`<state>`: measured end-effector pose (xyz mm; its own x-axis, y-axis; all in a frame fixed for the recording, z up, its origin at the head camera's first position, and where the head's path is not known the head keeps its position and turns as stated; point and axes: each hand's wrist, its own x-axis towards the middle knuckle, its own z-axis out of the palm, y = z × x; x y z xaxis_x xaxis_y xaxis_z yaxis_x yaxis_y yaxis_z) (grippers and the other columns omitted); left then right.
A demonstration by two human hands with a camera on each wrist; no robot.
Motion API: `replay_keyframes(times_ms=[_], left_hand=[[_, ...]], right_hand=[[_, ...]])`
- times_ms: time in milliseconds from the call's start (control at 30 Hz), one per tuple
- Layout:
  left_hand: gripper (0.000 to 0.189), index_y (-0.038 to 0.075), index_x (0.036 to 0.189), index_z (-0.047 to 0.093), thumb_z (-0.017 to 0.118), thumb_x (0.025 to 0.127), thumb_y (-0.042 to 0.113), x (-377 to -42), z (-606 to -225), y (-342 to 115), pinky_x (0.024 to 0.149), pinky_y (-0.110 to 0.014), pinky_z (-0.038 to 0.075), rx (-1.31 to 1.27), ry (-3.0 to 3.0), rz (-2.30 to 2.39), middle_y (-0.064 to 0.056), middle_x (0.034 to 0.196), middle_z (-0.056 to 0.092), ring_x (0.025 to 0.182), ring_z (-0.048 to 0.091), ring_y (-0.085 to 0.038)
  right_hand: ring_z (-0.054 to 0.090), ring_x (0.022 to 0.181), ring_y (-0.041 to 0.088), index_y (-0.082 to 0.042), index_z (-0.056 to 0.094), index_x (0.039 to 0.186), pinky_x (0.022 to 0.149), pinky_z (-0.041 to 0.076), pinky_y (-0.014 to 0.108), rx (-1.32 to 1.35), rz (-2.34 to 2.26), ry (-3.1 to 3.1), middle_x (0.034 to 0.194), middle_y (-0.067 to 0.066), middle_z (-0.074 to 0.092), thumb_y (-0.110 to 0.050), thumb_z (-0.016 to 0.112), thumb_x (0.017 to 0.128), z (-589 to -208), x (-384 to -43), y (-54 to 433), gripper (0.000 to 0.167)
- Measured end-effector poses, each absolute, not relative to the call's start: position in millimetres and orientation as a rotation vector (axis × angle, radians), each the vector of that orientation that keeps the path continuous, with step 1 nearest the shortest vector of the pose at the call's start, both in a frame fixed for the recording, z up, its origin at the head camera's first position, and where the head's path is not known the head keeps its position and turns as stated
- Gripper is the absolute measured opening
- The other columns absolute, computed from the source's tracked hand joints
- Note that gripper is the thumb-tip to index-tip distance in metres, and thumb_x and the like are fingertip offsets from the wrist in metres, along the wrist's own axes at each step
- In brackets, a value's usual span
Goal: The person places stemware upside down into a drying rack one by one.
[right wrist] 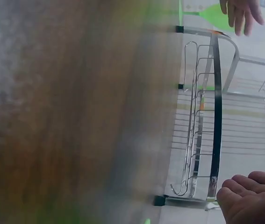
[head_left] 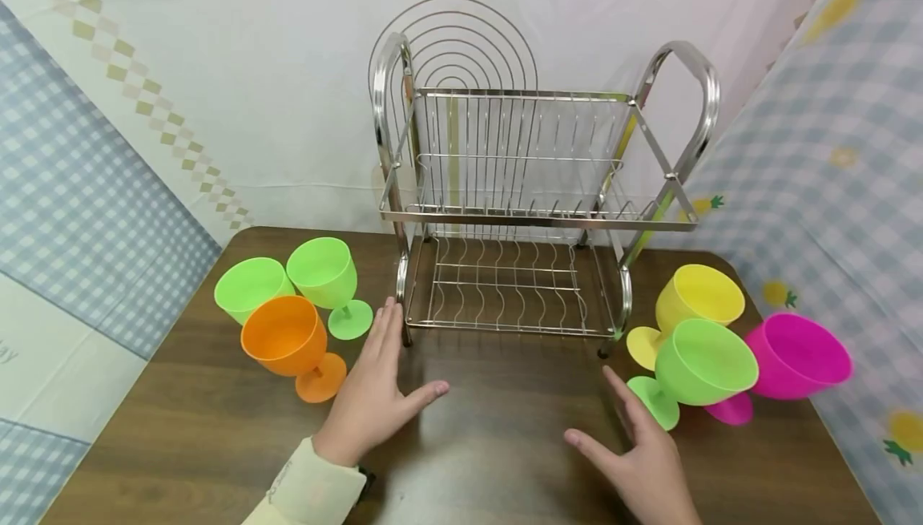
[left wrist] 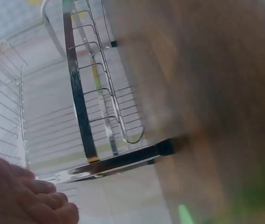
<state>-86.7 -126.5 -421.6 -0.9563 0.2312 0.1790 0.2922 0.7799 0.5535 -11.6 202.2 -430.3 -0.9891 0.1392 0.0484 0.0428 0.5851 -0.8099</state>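
Observation:
A two-tier metal dish rack stands at the back of the wooden table. My left hand, fingers extended and thumb spread, is near the rack's front left foot and the goblets on that side. Toward the front right corner of the rack is my right hand, also spread and holding nothing. On the left are an orange goblet and two green goblets, one nearer the rack and one farther out. The right side has a yellow goblet, a green goblet and a magenta goblet.
The brown table extends between and in front of the hands. Behind the rack hangs a white cloth. Blue checked cloth borders the right side, and similar cloth borders the left.

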Motion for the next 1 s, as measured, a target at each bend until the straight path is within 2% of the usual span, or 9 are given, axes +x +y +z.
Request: replay_keyframes(times_ms=[100,167,233,367,433,533,767,867,1000], left_hand=[[0.116,0.018,0.162,0.000,0.068,0.083,0.069,-88.2,-424.7,-127.2,0.117,-0.055,0.030,-0.331,-2.815,-1.084,-0.002,0.169,0.000,0.153,0.013,-0.030],[0.110,0.017,0.163,0.006,0.072,0.086,0.059,-91.6,-426.8,-128.0,0.117,-0.057,0.031,-0.282,-2.734,-1.163,-0.006,0.168,0.011,0.150,0.022,-0.034],[0.101,0.012,0.161,0.016,0.077,0.088,0.046,-96.4,-428.6,-129.5,0.117,-0.056,0.032,-0.250,-2.635,-1.222,-0.011,0.165,0.023,0.147,0.031,-0.037],[0.082,0.001,0.154,0.033,0.077,0.091,0.027,-107.1,-429.8,-133.6,0.115,-0.045,0.038,-0.215,-2.452,-1.361,-0.014,0.156,0.040,0.141,0.042,-0.032],[0.075,-0.001,0.152,0.037,0.076,0.092,0.022,-112.1,-430.1,-135.4,0.113,-0.039,0.040,-0.197,-2.395,-1.430,-0.013,0.154,0.044,0.140,0.045,-0.029],[0.069,-0.001,0.150,0.041,0.074,0.093,0.019,-119.3,-431.0,-137.0,0.113,-0.039,0.041,-0.159,-2.358,-1.482,-0.014,0.151,0.048,0.139,0.047,-0.029],[0.065,0.002,0.150,0.040,0.070,0.096,0.023,-135.7,-433.3,-129.9,0.112,-0.042,0.042,-0.070,-2.360,-1.657,-0.014,0.150,0.048,0.138,0.047,-0.029],[0.063,-0.001,0.149,0.041,0.070,0.096,0.018,-140.9,-436.0,-125.8,0.110,-0.042,0.044,-0.037,-2.356,-1.685,-0.018,0.148,0.050,0.136,0.050,-0.032],[0.056,-0.003,0.146,0.046,0.068,0.096,0.009,-146.8,-438.4,-120.2,0.105,-0.043,0.049,-0.019,-2.346,-1.658,-0.023,0.139,0.057,0.127,0.057,-0.036]], right_hand=[[0.042,0.139,0.036,-0.026,0.039,0.154,0.095,0.028,-0.003,-0.231,1.447,-2.678,0.156,0.003,0.043,-0.034,0.086,0.080,-433.6,-8.1,205.7,0.087],[0.043,0.139,0.031,-0.026,0.041,0.153,0.095,0.029,-0.003,-0.266,1.466,-2.663,0.155,0.002,0.044,-0.034,0.085,0.081,-434.7,-5.9,207.6,0.085],[0.045,0.137,0.018,-0.022,0.043,0.152,0.097,0.032,-0.001,-0.282,1.485,-2.634,0.154,0.003,0.046,-0.031,0.085,0.082,-436.2,-4.3,209.1,0.082],[0.045,0.124,-0.012,-0.011,0.048,0.148,0.097,0.037,0.002,-0.296,1.501,-2.562,0.150,0.009,0.051,-0.024,0.086,0.082,-440.9,-2.3,212.3,0.078],[0.045,0.118,-0.019,-0.007,0.050,0.146,0.097,0.039,0.003,-0.299,1.515,-2.521,0.147,0.013,0.052,-0.019,0.086,0.081,-443.6,-1.8,214.2,0.075],[0.049,0.116,-0.018,-0.003,0.052,0.142,0.095,0.042,0.005,-0.294,1.534,-2.453,0.143,0.013,0.056,-0.011,0.086,0.081,-446.5,-1.4,216.8,0.071],[0.067,0.108,0.001,0.012,0.058,0.128,0.092,0.051,0.016,-0.386,1.829,-2.053,0.116,-0.008,0.072,0.014,0.078,0.078,-448.9,-0.9,221.9,0.053],[0.069,0.104,0.005,0.014,0.059,0.126,0.090,0.053,0.019,-0.455,1.863,-1.989,0.113,-0.005,0.073,0.015,0.077,0.078,-448.9,0.2,225.2,0.051],[0.069,0.103,0.002,0.012,0.061,0.126,0.089,0.053,0.018,-0.523,1.833,-2.029,0.113,-0.008,0.073,0.011,0.080,0.078,-449.9,2.1,231.2,0.051]])
